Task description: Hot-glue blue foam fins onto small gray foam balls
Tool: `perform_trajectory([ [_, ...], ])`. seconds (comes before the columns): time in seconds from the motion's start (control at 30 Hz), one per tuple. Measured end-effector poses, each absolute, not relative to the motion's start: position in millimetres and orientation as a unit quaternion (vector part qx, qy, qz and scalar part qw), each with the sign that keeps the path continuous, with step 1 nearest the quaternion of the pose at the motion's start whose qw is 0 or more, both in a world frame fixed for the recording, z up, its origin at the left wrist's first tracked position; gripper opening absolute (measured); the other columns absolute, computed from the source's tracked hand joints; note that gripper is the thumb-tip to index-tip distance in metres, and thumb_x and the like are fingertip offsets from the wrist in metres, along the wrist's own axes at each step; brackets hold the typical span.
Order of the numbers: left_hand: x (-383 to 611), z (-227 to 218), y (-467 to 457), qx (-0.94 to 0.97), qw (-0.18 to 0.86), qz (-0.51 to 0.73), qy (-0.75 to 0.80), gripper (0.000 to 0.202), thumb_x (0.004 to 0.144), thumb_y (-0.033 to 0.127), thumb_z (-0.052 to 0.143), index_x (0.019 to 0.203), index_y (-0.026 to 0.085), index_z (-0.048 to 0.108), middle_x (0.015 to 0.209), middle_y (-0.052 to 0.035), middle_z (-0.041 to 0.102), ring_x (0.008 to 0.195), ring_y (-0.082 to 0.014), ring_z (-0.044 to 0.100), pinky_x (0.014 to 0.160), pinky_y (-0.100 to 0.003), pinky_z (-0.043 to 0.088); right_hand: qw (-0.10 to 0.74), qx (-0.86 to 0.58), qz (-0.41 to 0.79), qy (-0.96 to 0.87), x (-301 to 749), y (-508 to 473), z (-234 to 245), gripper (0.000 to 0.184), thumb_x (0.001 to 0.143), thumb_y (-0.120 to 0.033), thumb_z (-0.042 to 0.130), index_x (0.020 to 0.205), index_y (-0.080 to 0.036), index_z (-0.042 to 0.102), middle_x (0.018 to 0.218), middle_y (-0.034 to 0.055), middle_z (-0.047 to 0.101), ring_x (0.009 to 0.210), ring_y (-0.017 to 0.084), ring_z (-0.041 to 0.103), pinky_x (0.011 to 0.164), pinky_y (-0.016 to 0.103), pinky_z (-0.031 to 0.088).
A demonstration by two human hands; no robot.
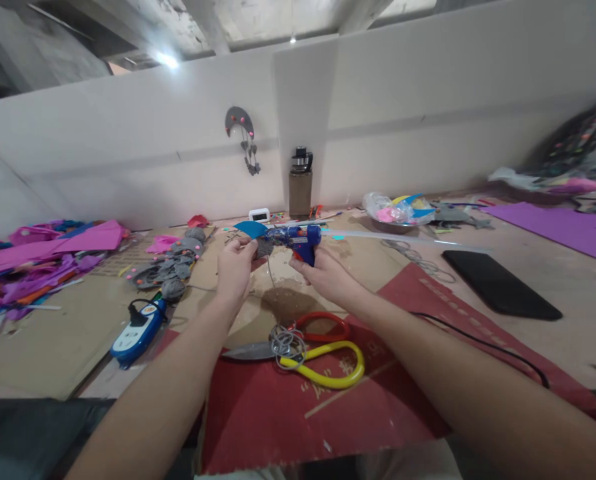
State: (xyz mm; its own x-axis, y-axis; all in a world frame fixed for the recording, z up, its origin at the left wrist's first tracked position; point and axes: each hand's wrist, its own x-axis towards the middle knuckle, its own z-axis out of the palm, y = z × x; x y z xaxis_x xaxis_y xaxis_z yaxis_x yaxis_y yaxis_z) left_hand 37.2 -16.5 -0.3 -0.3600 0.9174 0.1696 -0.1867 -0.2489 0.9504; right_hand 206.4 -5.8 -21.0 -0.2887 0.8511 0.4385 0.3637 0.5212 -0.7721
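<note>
The right hand (324, 270) wraps around the glue gun (298, 233) above the cardboard (371, 261), aiming it at the grey piece (264, 249) that the left hand (235, 270) seems to pinch beside a blue piece (251, 229). The cardboard probably shields the table (578, 337) beneath.

We find the scissors (298, 365) on the cardboard (258, 413), nearest the person. Beyond them we record the glue gun (301, 235) in the right hand (325, 270). Left of the scissors lies the power strip (137, 335); to their right, the phone (501, 283). Behind, we note the clock (259, 215) left of the bottle (301, 193), before the wall (388, 93) bearing an ornament (239, 119).
</note>
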Motion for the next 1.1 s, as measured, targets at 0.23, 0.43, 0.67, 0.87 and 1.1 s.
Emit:
perform_trajectory([
  [0.23, 35, -4, -14, 0.416, 0.38, 0.682, 0.466, 0.024, 0.064, 0.03, 0.072, 0.072, 0.013, 0.057, 0.067, 0.001, 0.058, 0.061, -0.009, 0.057, 0.063, -0.026, 0.056, 0.439, -0.416, 0.25, -0.756, 206, -10, -18, 0.033, 0.081, -0.039, 0.053, 0.105, -0.017, 0.055, 0.085, 0.0043, 0.062, 0.076, 0.018, 0.055, 0.073, 0.032, 0.045],
  [0.43, 37, -1, -16, 0.429, 0.351, 0.691, 0.464, 0.022, 0.064, 0.028, 0.073, 0.066, 0.014, 0.057, 0.058, 0.0046, 0.048, 0.053, -0.0069, 0.051, 0.063, -0.03, 0.058, 0.433, -0.42, 0.244, -0.759, 208, -9, -18, 0.033, 0.082, -0.042, 0.052, 0.102, -0.016, 0.056, 0.083, 0.0043, 0.061, 0.071, 0.017, 0.053, 0.069, 0.031, 0.043],
  [0.67, 36, 1, -14, 0.407, 0.365, 0.705, 0.451, 0.02, 0.064, 0.024, 0.071, 0.07, 0.013, 0.056, 0.067, -0.0005, 0.06, 0.06, -0.0102, 0.059, 0.059, -0.026, 0.056, 0.432, -0.429, 0.24, -0.756, 211, -10, -13, 0.022, 0.081, -0.038, 0.052, 0.09, -0.018, 0.056, 0.077, 0.0051, 0.058, 0.075, 0.02, 0.055, 0.072, 0.033, 0.045],
  [0.87, 37, 2, -16, 0.401, 0.372, 0.71, 0.444, 0.022, 0.065, 0.026, 0.072, 0.073, 0.013, 0.056, 0.07, -0.0008, 0.062, 0.063, -0.0108, 0.061, 0.062, -0.027, 0.057, 0.444, -0.432, 0.225, -0.752, 212, -9, -12, 0.022, 0.081, -0.037, 0.052, 0.092, -0.019, 0.055, 0.077, 0.0047, 0.058, 0.075, 0.02, 0.055, 0.072, 0.035, 0.046],
  [1.1, 36, 6, -19, 0.392, 0.381, 0.723, 0.423, 0.024, 0.064, 0.026, 0.072, 0.072, 0.014, 0.053, 0.071, -0.0006, 0.063, 0.066, -0.0118, 0.063, 0.067, -0.03, 0.057, 0.454, -0.425, 0.239, -0.746, 214, -4, -16, 0.028, 0.083, -0.041, 0.05, 0.099, -0.018, 0.056, 0.076, 0.0039, 0.058, 0.069, 0.019, 0.055, 0.065, 0.031, 0.045],
])
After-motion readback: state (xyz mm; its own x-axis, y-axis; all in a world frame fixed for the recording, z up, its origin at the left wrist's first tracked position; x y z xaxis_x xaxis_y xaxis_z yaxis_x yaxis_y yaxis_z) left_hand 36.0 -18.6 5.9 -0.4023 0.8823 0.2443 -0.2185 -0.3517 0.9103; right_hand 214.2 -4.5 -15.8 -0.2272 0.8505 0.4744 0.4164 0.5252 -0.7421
